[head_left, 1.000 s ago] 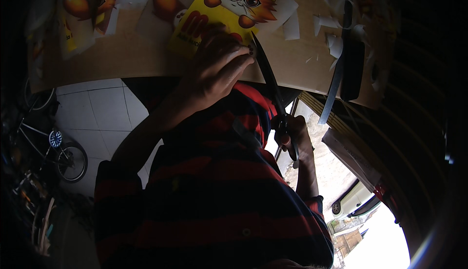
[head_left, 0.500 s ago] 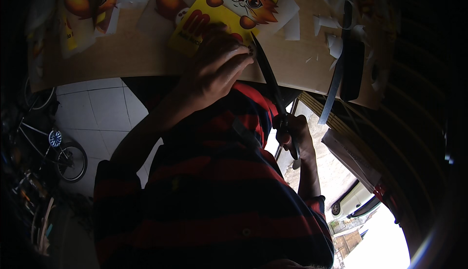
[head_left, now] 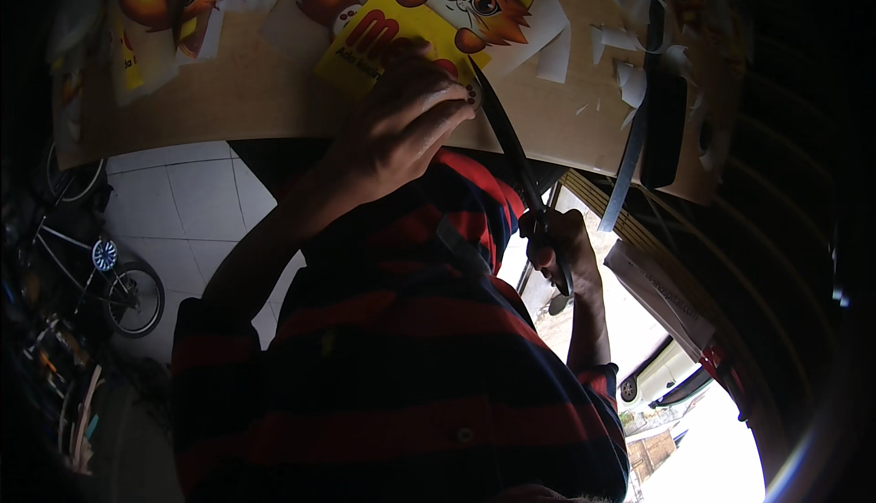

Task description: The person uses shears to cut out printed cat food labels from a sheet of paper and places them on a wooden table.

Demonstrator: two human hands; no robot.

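Note:
My left hand [head_left: 408,124] is closed on the near edge of a printed sheet [head_left: 456,20] with an orange cartoon cat and a yellow panel. The sheet lies on the brown table [head_left: 246,106], its near corner under my fingers. In my right hand [head_left: 558,240] are long dark scissors [head_left: 505,129], my fingers wrapped round the handles beyond the table's front edge. The blades point up and away, their tips at the sheet's right edge beside the yellow panel. The blades look almost together.
At the left of the table lies another cat print [head_left: 173,6]. To the right are white paper offcuts [head_left: 630,82], a steel ruler [head_left: 623,179] and a black oblong object [head_left: 662,129]. A bicycle [head_left: 119,275] stands on the tiled floor at lower left.
My right hand and the scissors' handles have shifted slightly right, while the tips stay at the sheet's edge. The sheet's cat end has turned a little to the right. My left hand keeps its hold.

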